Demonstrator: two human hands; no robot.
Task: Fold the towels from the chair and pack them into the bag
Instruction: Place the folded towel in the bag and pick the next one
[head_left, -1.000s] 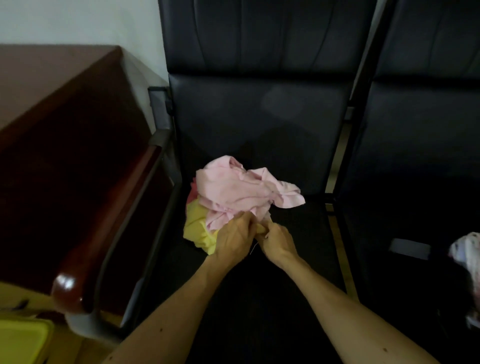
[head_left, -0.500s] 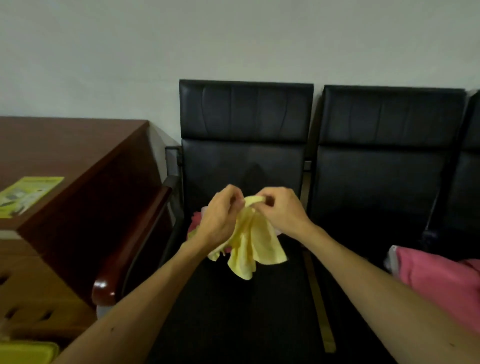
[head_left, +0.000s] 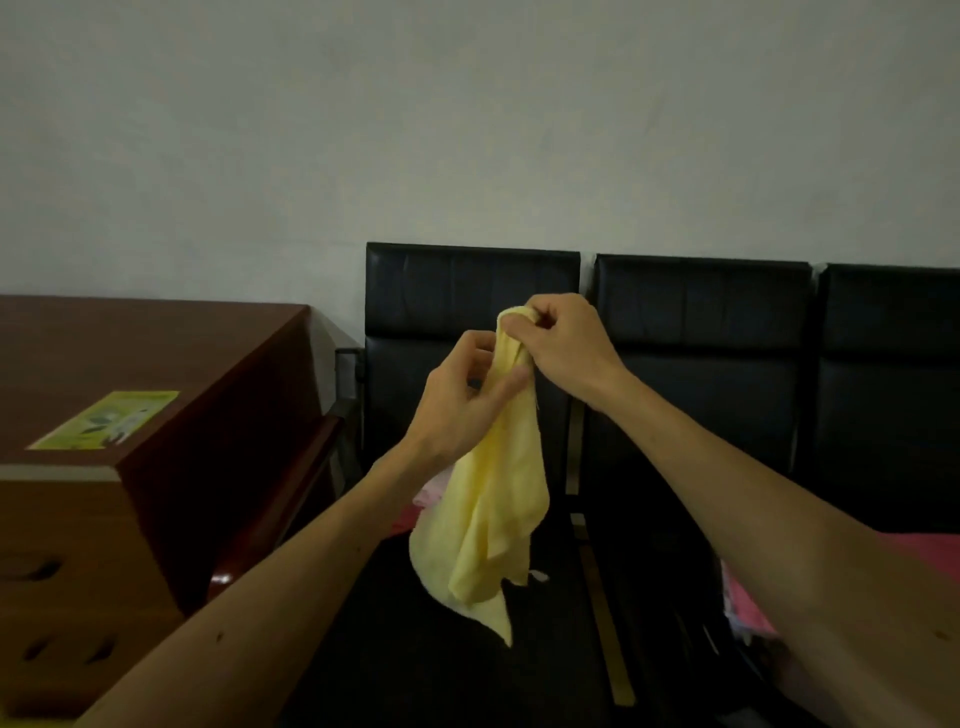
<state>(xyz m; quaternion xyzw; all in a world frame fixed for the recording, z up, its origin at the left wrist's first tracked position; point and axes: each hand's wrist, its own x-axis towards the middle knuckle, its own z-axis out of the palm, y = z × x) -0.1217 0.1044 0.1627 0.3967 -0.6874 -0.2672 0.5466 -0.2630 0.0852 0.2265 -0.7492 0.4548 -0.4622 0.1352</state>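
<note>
While it hangs limp over the chair (head_left: 467, 291), I hold the yellow towel (head_left: 488, 519) aloft
Top edge pinched in right hand (head_left: 561, 343), left hand (head_left: 462, 400) fingers curled round it just below; light, soft, floppy: I judge corners the best hold

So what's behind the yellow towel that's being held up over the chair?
Only pale pink cloth and a strip of red cloth show at its left edge, on the black chair. The yellow towel and left forearm hide the rest of that pile.

Left hand (head_left: 462, 400) and right hand (head_left: 563, 345) raised close together, both pinching.
</note>
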